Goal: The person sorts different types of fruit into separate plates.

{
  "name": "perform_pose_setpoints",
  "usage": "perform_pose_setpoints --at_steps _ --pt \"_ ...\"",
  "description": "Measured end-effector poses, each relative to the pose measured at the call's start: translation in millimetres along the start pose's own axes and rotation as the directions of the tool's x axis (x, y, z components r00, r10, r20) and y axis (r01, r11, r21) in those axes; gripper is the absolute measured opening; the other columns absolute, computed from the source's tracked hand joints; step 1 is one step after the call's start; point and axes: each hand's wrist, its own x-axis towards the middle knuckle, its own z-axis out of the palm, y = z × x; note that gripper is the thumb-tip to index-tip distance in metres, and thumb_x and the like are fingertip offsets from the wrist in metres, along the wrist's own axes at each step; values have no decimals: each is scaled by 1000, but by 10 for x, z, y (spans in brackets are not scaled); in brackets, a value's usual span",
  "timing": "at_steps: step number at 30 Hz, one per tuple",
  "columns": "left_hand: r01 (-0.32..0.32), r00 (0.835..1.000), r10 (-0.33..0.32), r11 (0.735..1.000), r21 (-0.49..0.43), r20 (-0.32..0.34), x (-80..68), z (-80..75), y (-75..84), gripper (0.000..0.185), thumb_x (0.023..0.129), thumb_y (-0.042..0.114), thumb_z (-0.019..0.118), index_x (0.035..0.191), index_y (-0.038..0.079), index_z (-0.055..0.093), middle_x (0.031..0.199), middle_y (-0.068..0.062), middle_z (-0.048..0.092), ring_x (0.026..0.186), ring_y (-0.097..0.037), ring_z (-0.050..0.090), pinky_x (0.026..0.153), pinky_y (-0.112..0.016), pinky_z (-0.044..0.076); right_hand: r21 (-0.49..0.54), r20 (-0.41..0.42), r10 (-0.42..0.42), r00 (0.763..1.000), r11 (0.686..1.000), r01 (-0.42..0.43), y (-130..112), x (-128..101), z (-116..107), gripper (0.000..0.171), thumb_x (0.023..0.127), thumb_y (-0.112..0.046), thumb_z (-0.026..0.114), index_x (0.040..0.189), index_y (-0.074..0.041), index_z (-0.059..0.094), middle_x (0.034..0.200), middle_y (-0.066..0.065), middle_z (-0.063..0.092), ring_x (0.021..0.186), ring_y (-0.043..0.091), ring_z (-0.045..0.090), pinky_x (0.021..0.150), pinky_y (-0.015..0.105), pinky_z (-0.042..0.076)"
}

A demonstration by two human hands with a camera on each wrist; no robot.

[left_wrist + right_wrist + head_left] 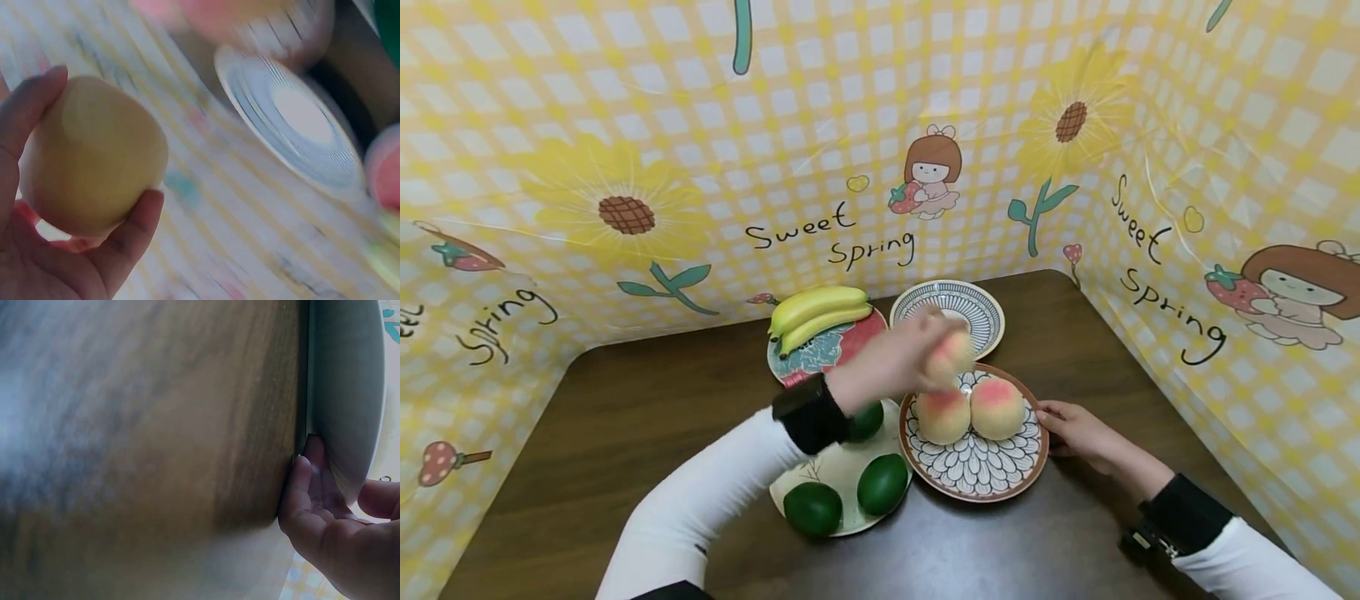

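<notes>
Peach [954,353] curled inside left grip [904,353]; brown-rimmed plate [979,473] in right grip [1081,432].

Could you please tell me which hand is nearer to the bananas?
Left. The left hand holds a peach right of the bananas; the right hand grips the brown-rimmed plate farther right.

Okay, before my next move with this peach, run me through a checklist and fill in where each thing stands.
1. Left hand grips the held peach: ok, fingers and thumb round it.
2. Right hand steadies the brown-rimmed plate: ok, thumb above the rim, fingers below.
3. Two peaches rest on that plate: ok.
4. Held peach set down: not ok, it is in the air.
5. Blue-patterned dish free of fruit: ok, none shows, though the left wrist view is blurred.
6. Held peach free of bruises all round: cannot tell, fingers hide part.
</notes>
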Motion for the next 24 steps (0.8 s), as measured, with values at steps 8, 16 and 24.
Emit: perform_pose_setpoints --at_steps 8,16,24 --pt "-293 938 243 938 187 249 -198 549 613 80 78 37 89 148 27 51 138 -8 52 106 -20 64 76 -25 56 32 18 -26 999 999 26 25 -18 -4 47 112 -16 34 145 18 35 122 23 66 98 9 64 82 30 57" --pt "-254 931 157 926 278 329 -236 837 640 89 71 48 92 148 34 50 133 -1 53 105 -16 62 64 -21 53 35 23 -27 999 999 26 33 -7 34 47 111 -14 34 146 18 35 124 26 65 98 9 65 81 29 57" --pt "-280 927 170 907 315 333 -199 909 626 91 69 50 92 149 35 50 131 0 54 106 -15 61 67 -21 55 23 1 -10 1000 1000 10 10 -21 -1 47 111 -15 35 145 18 36 119 23 67 97 10 64 81 30 58"
